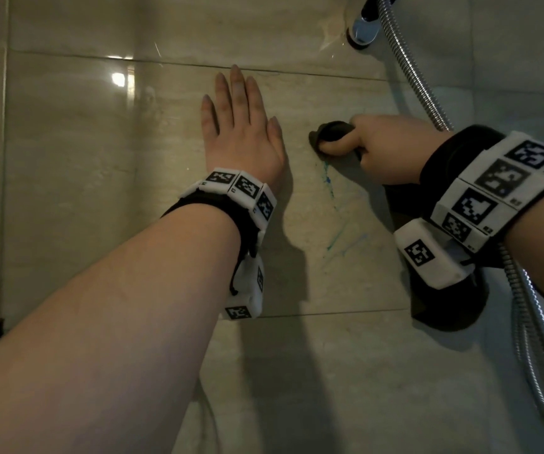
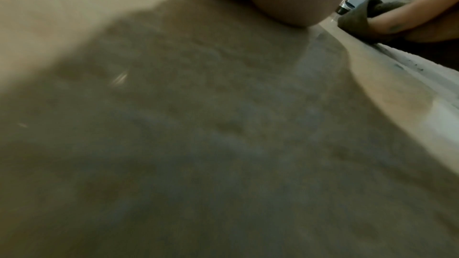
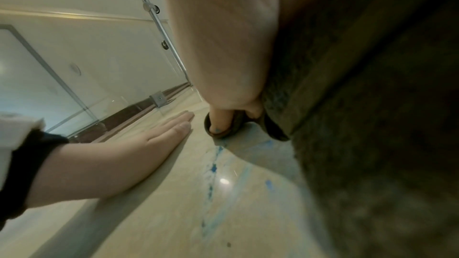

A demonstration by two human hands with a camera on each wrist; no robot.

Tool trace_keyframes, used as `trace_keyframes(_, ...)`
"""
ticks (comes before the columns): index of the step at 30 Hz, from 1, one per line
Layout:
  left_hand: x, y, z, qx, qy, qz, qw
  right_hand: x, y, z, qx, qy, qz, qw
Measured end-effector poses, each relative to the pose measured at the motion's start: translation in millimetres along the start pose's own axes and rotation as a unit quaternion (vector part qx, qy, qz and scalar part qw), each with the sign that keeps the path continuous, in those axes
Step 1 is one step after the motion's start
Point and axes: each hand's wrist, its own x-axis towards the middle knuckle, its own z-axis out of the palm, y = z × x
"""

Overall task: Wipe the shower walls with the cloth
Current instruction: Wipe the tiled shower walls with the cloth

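Observation:
A beige tiled shower wall (image 1: pixel 100 142) fills the head view. My left hand (image 1: pixel 241 126) lies flat on it with straight fingers, holding nothing. My right hand (image 1: pixel 382 145) grips a dark cloth (image 1: pixel 326 132) bunched against the tile just right of the left hand. The cloth (image 3: pixel 323 85) hangs down past the wrist in the right wrist view, and the cloth (image 2: pixel 357 21) shows at the top right of the left wrist view. Blue streaks (image 1: pixel 329 188) run down the tile below the cloth, and the blue streaks (image 3: pixel 211 170) show clearly in the right wrist view.
A chrome shower fitting (image 1: pixel 364 31) sits on the wall at the top right, and a metal hose (image 1: pixel 411 70) hangs down the right side. A glass panel (image 3: pixel 74 77) with metal brackets stands to the left.

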Motion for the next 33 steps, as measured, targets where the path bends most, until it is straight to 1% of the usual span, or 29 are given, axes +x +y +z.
trace_keyframes(5, -7.2, 0.4, -1.2, -0.006, -0.015, -0.002, 1.0, -10.3, -1.4, 7.1, 0.001, -0.011, -0.016, 1.0)
trace_keyframes(10, -21.2, -2.5, -4.6, -0.001, -0.045, 0.019, 0.999, -22.8, -6.4, 14.0, 0.017, -0.045, -0.015, 0.999)
trace_keyframes(16, -37.0, -7.5, -12.3, -0.007, -0.1, 0.031, 0.994, -51.3, -19.1, 18.0, 0.023, -0.139, 0.013, 0.99)
trace_keyframes(19, -39.0, -5.6, -19.0, -0.002, -0.125, 0.026, 0.992, -62.2, -23.6, 16.7, 0.087, -0.192, 0.042, 0.977)
trace_keyframes(20, -38.9, -4.3, -21.3, 0.0, -0.129, 0.025, 0.991, -64.6, -24.8, 13.8, 0.12, -0.191, 0.045, 0.973)
trace_keyframes(21, -38.1, -3.0, -23.7, 0.002, -0.13, 0.025, 0.991, -66.1, -25.8, 9.6, 0.149, -0.174, 0.046, 0.972)
trace_keyframes(23, -36.0, -1.7, -28.0, 0.006, -0.131, 0.025, 0.991, -65.7, -27.2, -0.4, 0.187, -0.114, 0.05, 0.975)
trace_keyframes(25, -35.1, -2.5, -30.8, 0.008, -0.137, 0.027, 0.99, -62.2, -26.9, -9.3, 0.194, -0.064, 0.056, 0.977)
trace_keyframes(27, -34.8, -4.4, -31.4, 0.012, -0.143, 0.032, 0.989, -57.2, -26.9, -15.1, 0.164, -0.045, 0.054, 0.984)
trace_keyframes(30, -34.5, -5.5, -31.4, 0.021, -0.153, 0.035, 0.987, -51.0, -32.0, -17.2, 0.057, -0.045, 0.063, 0.995)
trace_keyframes(33, -33.6, -4.8, -31.5, 0.021, -0.16, 0.032, 0.986, -42.5, -43.5, -14.4, -0.033, -0.017, 0.056, 0.998)
